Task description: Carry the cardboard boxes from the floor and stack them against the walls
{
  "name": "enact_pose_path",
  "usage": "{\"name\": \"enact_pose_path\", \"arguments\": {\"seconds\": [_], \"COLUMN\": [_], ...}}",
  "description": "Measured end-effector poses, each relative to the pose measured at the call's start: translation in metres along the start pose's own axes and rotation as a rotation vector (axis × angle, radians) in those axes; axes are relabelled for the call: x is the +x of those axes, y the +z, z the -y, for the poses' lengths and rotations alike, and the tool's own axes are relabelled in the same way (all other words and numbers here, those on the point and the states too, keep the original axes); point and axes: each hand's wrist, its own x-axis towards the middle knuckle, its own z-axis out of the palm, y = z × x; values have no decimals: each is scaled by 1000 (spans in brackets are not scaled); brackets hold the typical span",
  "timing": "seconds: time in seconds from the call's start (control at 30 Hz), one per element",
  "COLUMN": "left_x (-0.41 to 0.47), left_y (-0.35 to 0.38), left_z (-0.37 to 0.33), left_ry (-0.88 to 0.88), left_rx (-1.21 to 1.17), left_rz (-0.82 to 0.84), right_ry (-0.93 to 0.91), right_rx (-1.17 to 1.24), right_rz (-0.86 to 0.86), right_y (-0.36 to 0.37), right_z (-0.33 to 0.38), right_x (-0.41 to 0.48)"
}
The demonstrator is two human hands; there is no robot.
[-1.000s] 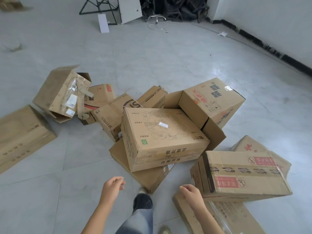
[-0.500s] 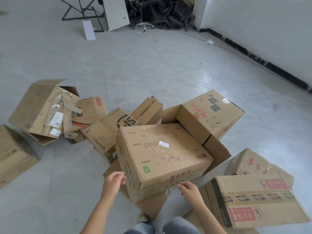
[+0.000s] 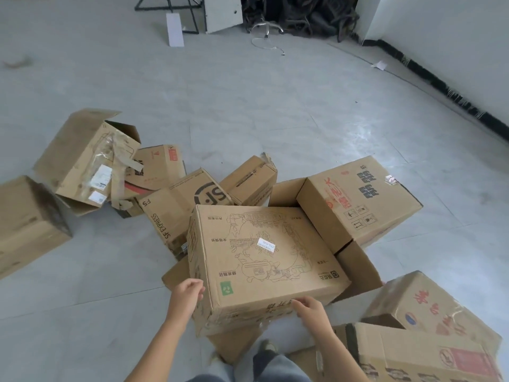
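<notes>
A heap of cardboard boxes lies on the grey tiled floor. On top in the middle sits a large box with a line drawing (image 3: 264,257), resting on a flatter box underneath. My left hand (image 3: 186,295) touches its near left corner, fingers curled against the side. My right hand (image 3: 308,307) rests on its near lower edge, fingers on the cardboard. Neither hand has closed around the box. Behind it lie an SF Express box (image 3: 181,208), a small box (image 3: 250,180) and a big box with red and black print (image 3: 358,202).
An open torn box (image 3: 88,158) and another box (image 3: 27,224) lie at the left. Two more boxes (image 3: 429,307) (image 3: 418,357) sit at the lower right. The white wall with black skirting (image 3: 440,86) runs along the right. Chairs and a metal frame (image 3: 170,6) stand at the back.
I have stepped closer to the pile. Both hands moved forward from the air onto the near side of the box with the drawing.
</notes>
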Motion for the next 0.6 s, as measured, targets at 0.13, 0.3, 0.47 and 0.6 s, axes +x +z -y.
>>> {"name": "enact_pose_path", "arguments": {"seconds": [0.13,0.3,0.47,0.6], "left_x": [-1,2,26,42], "left_y": [26,46,45,44], "left_z": [13,30,54,82], "left_ry": [-45,-95,-178,-260], "left_rx": [64,136,254,317], "left_rz": [-61,-107,-134,-120], "right_ry": [24,31,-16,-75], "right_rx": [-101,-296,-487,-642], "right_rz": [96,219,342,411], "right_y": [-10,-2,27,57], "right_z": [-2,-6,4,6], "right_x": [27,57,91,114]}}
